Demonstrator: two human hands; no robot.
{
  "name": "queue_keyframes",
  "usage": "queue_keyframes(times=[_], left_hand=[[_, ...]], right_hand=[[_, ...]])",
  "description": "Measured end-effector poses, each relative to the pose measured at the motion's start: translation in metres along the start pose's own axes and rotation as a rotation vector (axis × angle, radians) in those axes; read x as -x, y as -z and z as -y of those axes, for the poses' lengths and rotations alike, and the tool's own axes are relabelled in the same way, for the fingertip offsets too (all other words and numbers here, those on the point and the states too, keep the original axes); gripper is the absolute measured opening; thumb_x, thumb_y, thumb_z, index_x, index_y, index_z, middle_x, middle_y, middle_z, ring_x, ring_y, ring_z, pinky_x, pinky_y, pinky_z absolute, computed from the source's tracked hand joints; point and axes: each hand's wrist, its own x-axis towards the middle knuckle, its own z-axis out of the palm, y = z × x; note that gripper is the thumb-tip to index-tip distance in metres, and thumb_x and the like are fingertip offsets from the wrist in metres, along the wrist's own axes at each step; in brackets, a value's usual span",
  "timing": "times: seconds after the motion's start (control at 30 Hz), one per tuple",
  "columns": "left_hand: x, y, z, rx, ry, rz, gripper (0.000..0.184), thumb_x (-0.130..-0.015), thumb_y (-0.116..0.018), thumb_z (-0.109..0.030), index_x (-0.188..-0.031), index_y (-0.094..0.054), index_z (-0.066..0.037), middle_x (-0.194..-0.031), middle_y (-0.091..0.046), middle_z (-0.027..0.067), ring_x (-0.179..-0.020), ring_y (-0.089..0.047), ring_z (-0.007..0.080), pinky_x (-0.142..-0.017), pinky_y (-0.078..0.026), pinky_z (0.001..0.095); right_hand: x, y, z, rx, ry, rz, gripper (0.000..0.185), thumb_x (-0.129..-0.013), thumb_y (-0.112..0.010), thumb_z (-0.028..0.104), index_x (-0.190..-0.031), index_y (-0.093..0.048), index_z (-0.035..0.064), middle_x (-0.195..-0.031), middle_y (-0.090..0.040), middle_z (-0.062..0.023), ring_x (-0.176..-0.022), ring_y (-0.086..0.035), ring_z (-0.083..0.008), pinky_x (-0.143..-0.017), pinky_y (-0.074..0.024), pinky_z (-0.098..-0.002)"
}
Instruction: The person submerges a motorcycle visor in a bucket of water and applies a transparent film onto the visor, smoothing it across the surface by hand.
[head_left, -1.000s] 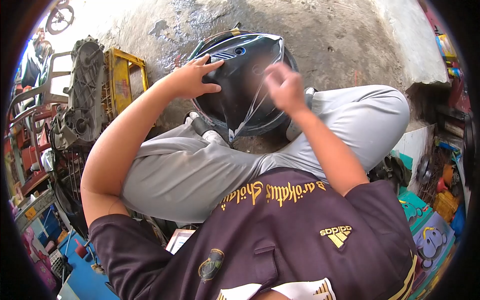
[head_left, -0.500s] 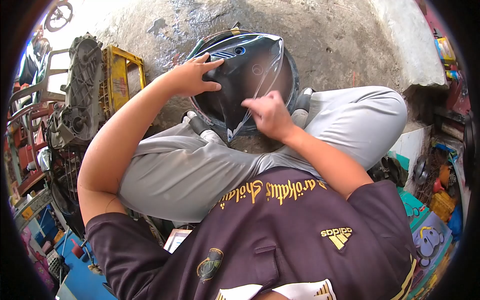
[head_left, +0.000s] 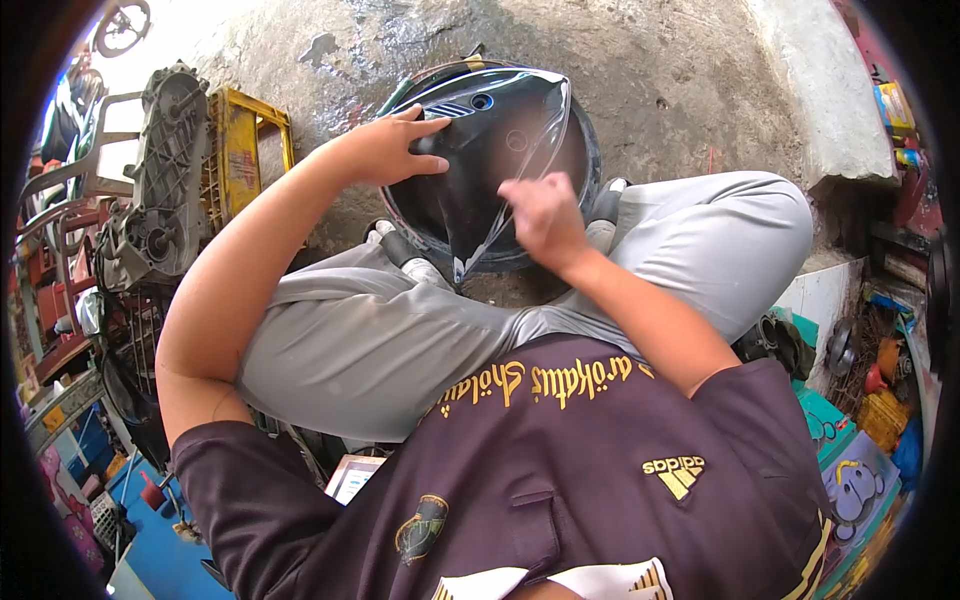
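A glossy black motorcycle body panel (head_left: 470,150) with pale edges, blue-white stripes and a small hole lies across a round dark tub (head_left: 590,150) between my feet. My left hand (head_left: 395,150) is open, its fingers spread on the panel's left side near the stripes. Close to the panel's lower right edge is my right hand (head_left: 548,218), with curled fingers and the index finger angled toward the panel. Whatever the right fingers may hold is hidden, and I cannot tell whether they touch the surface.
On the left, a grey engine casing (head_left: 160,180) stands beside a yellow plastic crate (head_left: 237,160). Wet, rough concrete (head_left: 650,60) lies beyond the tub. A pale concrete ledge (head_left: 830,100) rises at the right, with cluttered parts and a teal box (head_left: 825,415) nearer my side.
My right hand has shifted slightly to the right and up along the panel's edge. The left hand stays spread on the panel, which keeps its place.
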Motion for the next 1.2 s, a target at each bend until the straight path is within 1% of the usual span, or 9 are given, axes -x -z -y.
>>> queue_keyframes(times=[0.13,0.17,0.33,0.4,0.53,0.77,0.93,1.07,1.2], left_hand=[[-0.003,0.000,0.000,-0.001,-0.013,0.009,0.080,-0.095,-0.068,-0.061,-0.163,-0.044,-0.028,-0.167,-0.030,0.0338,-0.151,-0.039,0.0493,-0.124,-0.036,0.0479],[-0.002,-0.002,0.001,0.002,-0.007,0.014,0.080,-0.095,-0.068,-0.061,-0.163,-0.044,-0.028,-0.167,-0.030,0.0338,-0.151,-0.039,0.0493,-0.124,-0.036,0.0479],[0.004,-0.014,0.004,-0.079,-0.057,-0.083,0.082,-0.094,-0.068,-0.062,-0.164,-0.041,-0.029,-0.168,-0.029,0.0326,-0.152,-0.038,0.0492,-0.125,-0.034,0.0487],[0.002,-0.011,0.002,-0.074,-0.048,-0.052,0.083,-0.094,-0.069,-0.061,-0.165,-0.040,-0.030,-0.169,-0.028,0.0319,-0.153,-0.036,0.0482,-0.125,-0.033,0.0495],[0.001,0.000,-0.003,0.008,0.017,0.057,0.084,-0.094,-0.068,-0.061,-0.167,-0.036,-0.031,-0.171,-0.024,0.0302,-0.158,-0.028,0.0453,-0.126,-0.031,0.0509],[0.004,-0.012,0.003,-0.070,-0.033,-0.038,0.083,-0.095,-0.068,-0.060,-0.166,-0.038,-0.031,-0.170,-0.027,0.0307,-0.156,-0.031,0.0463,-0.126,-0.032,0.0507],[0.001,-0.004,-0.001,-0.043,-0.024,-0.001,0.082,-0.095,-0.069,-0.059,-0.165,-0.038,-0.030,-0.169,-0.027,0.0313,-0.154,-0.036,0.0479,-0.125,-0.034,0.0500],[0.000,-0.002,-0.001,-0.047,-0.006,0.015,0.082,-0.095,-0.069,-0.059,-0.166,-0.038,-0.030,-0.170,-0.027,0.0315,-0.153,-0.037,0.0485,-0.124,-0.034,0.0496],[0.004,-0.007,0.000,-0.044,-0.023,-0.023,0.081,-0.096,-0.068,-0.059,-0.166,-0.038,-0.030,-0.170,-0.027,0.0312,-0.153,-0.036,0.0482,-0.125,-0.034,0.0500]], right_hand=[[0.009,0.011,0.011,-0.122,0.092,0.153,0.021,-0.087,-0.071,0.004,-0.107,-0.074,0.0107,-0.088,-0.076,-0.0067,-0.081,-0.070,-0.0257,-0.086,-0.0466,-0.0407],[0.006,0.010,0.000,-0.131,0.071,0.008,0.020,-0.089,-0.072,0.006,-0.108,-0.075,0.0123,-0.085,-0.075,-0.0062,-0.078,-0.070,-0.0256,-0.085,-0.0469,-0.0404],[-0.019,0.022,-0.018,-0.050,-0.254,-0.101,0.016,-0.090,-0.069,0.005,-0.105,-0.073,0.0107,-0.086,-0.075,-0.0065,-0.080,-0.071,-0.0272,-0.085,-0.0460,-0.0427],[-0.002,0.004,-0.001,-0.039,0.045,-0.006,0.017,-0.087,-0.067,0.003,-0.102,-0.072,0.0089,-0.082,-0.073,-0.0062,-0.079,-0.070,-0.0265,-0.086,-0.0456,-0.0421],[0.013,0.001,0.028,-0.162,0.125,0.196,0.019,-0.085,-0.068,0.002,-0.101,-0.073,0.0097,-0.087,-0.075,-0.0057,-0.080,-0.071,-0.0249,-0.087,-0.0457,-0.0403],[-0.028,0.018,-0.022,-0.122,-0.264,-0.145,0.014,-0.089,-0.069,0.005,-0.101,-0.072,0.0103,-0.085,-0.075,-0.0098,-0.078,-0.071,-0.0318,-0.081,-0.0485,-0.0436],[0.005,0.001,0.017,-0.050,0.062,0.133,0.021,-0.080,-0.067,0.000,-0.098,-0.071,0.0093,-0.084,-0.073,-0.0110,-0.083,-0.071,-0.0293,-0.083,-0.0476,-0.0425],[0.000,0.007,0.010,-0.225,0.057,0.189,0.017,-0.082,-0.068,0.001,-0.097,-0.071,0.0086,-0.082,-0.073,-0.0113,-0.080,-0.071,-0.0305,-0.083,-0.0484,-0.0422],[-0.029,0.015,-0.025,-0.196,-0.200,-0.167,0.013,-0.085,-0.070,0.004,-0.098,-0.071,0.0074,-0.081,-0.074,-0.0117,-0.074,-0.070,-0.0335,-0.083,-0.0498,-0.0420]])
